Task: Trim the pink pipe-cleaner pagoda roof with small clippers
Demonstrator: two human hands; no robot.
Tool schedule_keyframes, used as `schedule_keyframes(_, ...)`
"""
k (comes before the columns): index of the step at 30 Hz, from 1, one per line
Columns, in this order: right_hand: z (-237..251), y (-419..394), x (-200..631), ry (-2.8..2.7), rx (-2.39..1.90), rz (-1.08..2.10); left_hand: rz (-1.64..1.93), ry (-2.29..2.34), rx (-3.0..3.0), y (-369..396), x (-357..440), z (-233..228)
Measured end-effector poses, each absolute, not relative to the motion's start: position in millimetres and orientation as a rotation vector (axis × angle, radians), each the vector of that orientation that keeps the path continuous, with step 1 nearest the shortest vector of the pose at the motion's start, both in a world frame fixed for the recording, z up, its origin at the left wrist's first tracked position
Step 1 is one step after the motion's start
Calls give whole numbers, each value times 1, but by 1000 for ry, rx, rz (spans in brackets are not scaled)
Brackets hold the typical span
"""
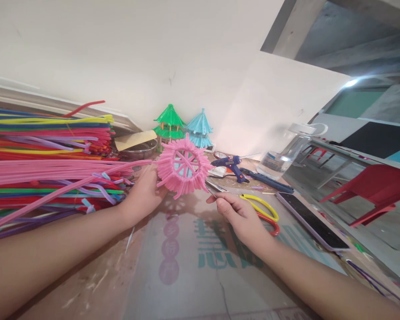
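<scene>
My left hand [142, 193] is closed on the left edge of a pink pipe-cleaner wheel [160, 171], a fringed ring with crossed spokes, held up above the table. To its lower right, my right hand [242, 218] has thumb and forefinger pinched together close to the fringe. A thin sliver shows at those fingertips, too small to name. Scissors with one yellow and one red handle [269, 218] lie just behind my right hand, their blades pointing toward the wheel. Beside my left hand, pink pipe cleaners [63, 171] stretch across the heap.
Bundles of coloured pipe cleaners [46, 144] fill the left side. Behind stand a green pagoda [170, 118] and a blue pagoda [200, 124]. A blue glue gun [232, 166], dark-handled pliers [270, 180], a clear bottle [280, 153] and a phone [311, 220] sit at right.
</scene>
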State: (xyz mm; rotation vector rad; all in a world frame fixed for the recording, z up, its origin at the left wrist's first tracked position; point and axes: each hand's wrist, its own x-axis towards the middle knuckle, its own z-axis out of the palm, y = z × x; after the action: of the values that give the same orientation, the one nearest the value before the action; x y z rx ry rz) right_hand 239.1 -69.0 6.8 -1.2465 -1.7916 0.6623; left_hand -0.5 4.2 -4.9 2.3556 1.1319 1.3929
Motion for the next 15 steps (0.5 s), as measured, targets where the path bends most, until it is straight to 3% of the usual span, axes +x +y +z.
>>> schedule_keyframes(15,6,-68,241,-1786,-1238,635,1362,1111,2347,5,0,-5)
